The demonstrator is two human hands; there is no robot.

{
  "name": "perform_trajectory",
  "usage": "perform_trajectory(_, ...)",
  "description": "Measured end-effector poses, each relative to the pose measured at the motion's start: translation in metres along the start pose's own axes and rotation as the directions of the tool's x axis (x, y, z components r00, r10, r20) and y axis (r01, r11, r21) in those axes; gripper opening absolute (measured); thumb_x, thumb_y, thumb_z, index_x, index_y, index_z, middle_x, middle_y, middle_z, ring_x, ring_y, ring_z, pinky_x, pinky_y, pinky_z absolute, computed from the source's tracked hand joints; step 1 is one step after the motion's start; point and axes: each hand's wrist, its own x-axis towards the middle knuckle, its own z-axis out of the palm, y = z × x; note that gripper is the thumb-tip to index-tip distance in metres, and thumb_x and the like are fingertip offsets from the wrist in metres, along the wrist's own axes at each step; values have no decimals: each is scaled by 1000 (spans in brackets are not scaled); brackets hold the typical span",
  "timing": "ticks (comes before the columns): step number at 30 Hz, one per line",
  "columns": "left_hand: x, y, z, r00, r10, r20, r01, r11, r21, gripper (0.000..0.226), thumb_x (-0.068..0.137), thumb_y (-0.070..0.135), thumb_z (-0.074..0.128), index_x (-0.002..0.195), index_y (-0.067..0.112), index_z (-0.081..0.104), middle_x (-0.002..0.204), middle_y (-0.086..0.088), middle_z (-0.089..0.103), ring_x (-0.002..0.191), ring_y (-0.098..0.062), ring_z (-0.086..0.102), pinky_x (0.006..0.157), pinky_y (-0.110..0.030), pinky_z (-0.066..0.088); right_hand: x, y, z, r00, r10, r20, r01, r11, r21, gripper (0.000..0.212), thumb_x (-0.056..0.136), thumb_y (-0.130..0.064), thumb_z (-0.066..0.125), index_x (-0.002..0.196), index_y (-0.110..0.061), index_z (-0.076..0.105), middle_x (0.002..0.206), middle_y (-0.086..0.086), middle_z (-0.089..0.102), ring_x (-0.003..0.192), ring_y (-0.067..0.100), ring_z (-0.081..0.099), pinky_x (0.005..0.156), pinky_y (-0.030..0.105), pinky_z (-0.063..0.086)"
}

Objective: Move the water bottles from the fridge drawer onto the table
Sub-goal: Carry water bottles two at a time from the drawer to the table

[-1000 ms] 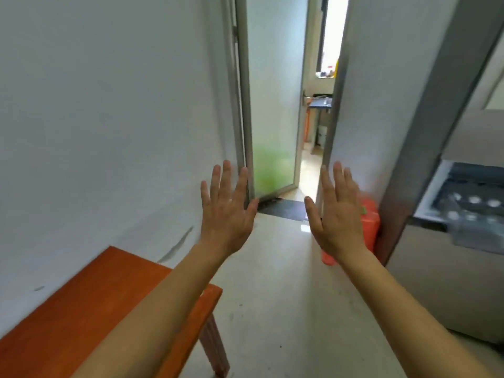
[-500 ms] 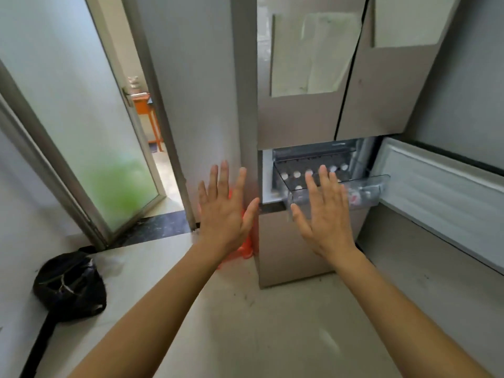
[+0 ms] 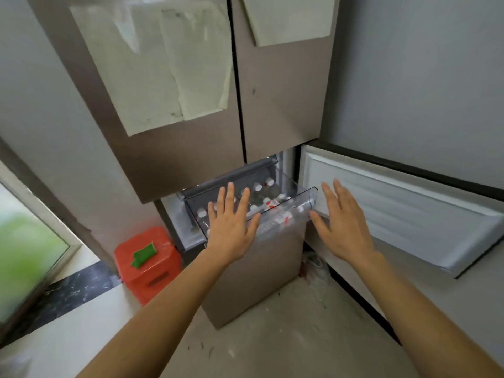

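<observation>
Entry: both arms are reaching forward toward the fridge (image 3: 275, 110).

Left hand (image 3: 231, 230): I am holding it flat, fingers straight and slightly spread, back of the hand toward me, nothing in its grasp. It is lying in front of the left part of the fridge drawer (image 3: 306, 199). I cannot tell whether the palm is touching the drawer's front wall.

Right hand (image 3: 343, 227): it is likewise flat and holding nothing, fingers straight, thumb out to the left. It is hovering just to the right of the drawer's right front corner, in front of the white inner face of the open lower door (image 3: 409, 211).

Task items: the water bottles (image 3: 257, 187) are sitting in the clear plastic drawer, which is standing pulled out beneath the two upper doors. Several bottles are standing upright toward the back, showing white caps. Others near the front are lying on their sides, showing red-and-white labels through the clear wall. The exact count is not readable, as my left hand is covering part of the drawer.

Surroundings: pale paper sheets (image 3: 163, 72) are sticking to the upper doors. A red plastic box (image 3: 152, 268) with a green piece (image 3: 143, 254) on its top is sitting on the floor (image 3: 272, 345) just left of the fridge. A frosted glass door (image 3: 24, 241) is showing at the left edge.
</observation>
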Motion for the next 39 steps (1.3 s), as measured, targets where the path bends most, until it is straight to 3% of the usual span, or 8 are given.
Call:
perform_trajectory(9,105,17,88,956,-236,175,248,968,-48,71,98,65,22,158,33,2,165,-6,-14,152,-28,-13,121,-54,3,148,99,67,944,-93,315,83,996,43,69,102,-48,41,159,-18,16,165,9,15,151,28,16,121,45,21)
perform_trajectory(14,131,6,107,911,-327,251,349,936,-49,72,98,63,26,158,28,8,166,-8,-6,152,-31,-4,121,-56,12,207,105,94,907,-212,364,192,977,90,56,100,-42,50,148,-17,39,149,10,47,132,27,47,104,39,42)
perform_trajectory(20,173,-21,141,875,-310,372,348,937,-37,68,98,50,47,153,18,25,163,-16,12,149,-38,11,115,-53,28,227,104,138,827,-292,480,228,955,188,37,101,-42,51,133,-26,56,125,1,64,103,16,62,82,23,44)
perform_trajectory(28,237,-20,206,760,-126,638,276,951,-142,63,94,49,56,148,24,36,149,-12,44,132,-32,46,106,-42,42,221,112,171,731,-350,586,385,920,70,35,106,-34,37,129,-25,60,119,-3,67,102,12,61,97,28,42)
perform_trajectory(32,246,-23,223,736,-135,663,172,985,10,75,85,65,58,147,31,34,149,-10,43,136,-37,39,108,-48,39,237,104,178,691,-237,683,306,952,21,33,105,-31,38,129,-28,60,116,-1,64,101,17,61,90,30,47)
perform_trajectory(35,242,-26,225,740,-151,655,152,987,57,65,89,56,58,145,29,36,143,-13,48,130,-36,43,100,-47,44,253,91,194,596,-89,798,229,972,-62,38,106,-32,28,117,-20,62,107,4,62,97,23,61,82,34,43)
perform_trajectory(37,234,-29,224,755,-153,637,149,987,60,64,89,52,61,143,27,39,142,-14,49,129,-36,45,100,-46,45,263,79,209,508,21,861,207,967,-146,40,105,-34,26,119,-20,60,117,7,65,104,22,58,103,44,35)
perform_trajectory(39,222,-38,218,753,-197,628,199,978,68,67,86,53,63,142,25,40,140,-13,50,127,-36,48,100,-46,45,273,67,223,416,122,901,247,938,-242,37,103,-33,32,125,-21,59,128,6,63,127,25,50,118,59,3)
